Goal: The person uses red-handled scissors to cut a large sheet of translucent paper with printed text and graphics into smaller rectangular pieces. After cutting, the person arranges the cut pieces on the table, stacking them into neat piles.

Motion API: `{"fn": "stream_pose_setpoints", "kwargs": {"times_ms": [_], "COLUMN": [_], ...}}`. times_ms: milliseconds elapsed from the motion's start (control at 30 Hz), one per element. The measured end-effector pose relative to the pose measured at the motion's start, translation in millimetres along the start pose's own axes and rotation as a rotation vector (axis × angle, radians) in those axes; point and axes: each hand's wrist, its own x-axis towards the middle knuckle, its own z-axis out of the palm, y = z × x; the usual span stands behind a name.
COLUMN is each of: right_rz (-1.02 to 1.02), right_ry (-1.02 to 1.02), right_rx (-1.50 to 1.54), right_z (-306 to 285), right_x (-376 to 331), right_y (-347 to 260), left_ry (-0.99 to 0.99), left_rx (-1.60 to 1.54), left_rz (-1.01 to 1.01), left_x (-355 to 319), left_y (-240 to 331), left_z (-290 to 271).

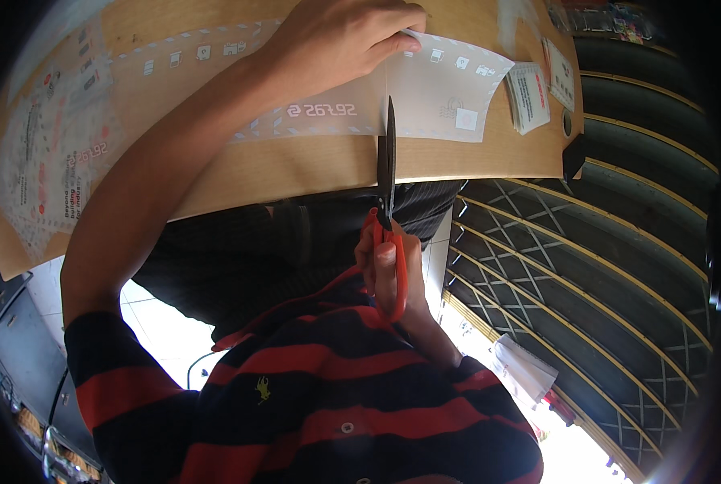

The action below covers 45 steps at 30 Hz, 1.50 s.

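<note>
A long translucent printed plastic sheet (441, 93) lies across the wooden table. My left hand (352, 36) reaches over from the left, its thumb and fingers closed on the sheet's far edge. My right hand (389, 262), near the table's front edge, grips red-handled scissors (387, 157) by their loops. The dark blades point away from me and overlap the sheet's near edge; they look nearly together. From the blade tips a straight line runs up the sheet toward my left fingers; whether it is a cut or a fold I cannot tell. My left forearm hides part of the sheet.
More printed translucent sheets (50, 153) are spread over the table's left end. A stack of small printed pieces (528, 98) lies to the right, beside another flat piece (560, 73). The brown table (312, 169) ends just before my lap. A slatted metal shutter (618, 218) stands at the right.
</note>
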Motion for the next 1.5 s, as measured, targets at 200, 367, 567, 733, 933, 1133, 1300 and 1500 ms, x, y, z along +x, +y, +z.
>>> {"fn": "stream_pose_setpoints", "kwargs": {"times_ms": [200,367,567,733,933,1133,1300,1500], "right_rz": [0.026,0.047,0.044,-0.033,-0.065,-0.114,-0.170,-0.193], "right_ry": [0.011,0.017,0.058,0.082,0.075,0.085,0.050,0.017], "right_rx": [0.002,0.005,-0.047,-0.045,-0.074,-0.114,-0.135,-0.099], "right_z": [0,0,6,11,8,-4,-13,-16], "right_x": [0,1,0,6,15,15,18,21], "right_y": [2,1,6,10,6,14,20,24], "left_ry": [0.002,0.010,0.022,-0.044,-0.151,-0.355,-0.545,-0.546], "left_rx": [-0.008,-0.063,-0.086,-0.117,-0.361,-0.409,-0.502,-0.518], "left_rz": [-0.007,-0.019,-0.021,-0.103,-0.215,-0.314,-0.559,-0.590], "left_x": [-1,0,2,3,4,6,12,9], "left_y": [-1,-3,-2,1,-3,-5,-4,-5], "left_z": [1,2,1,-3,-6,-36,-47,-42]}}
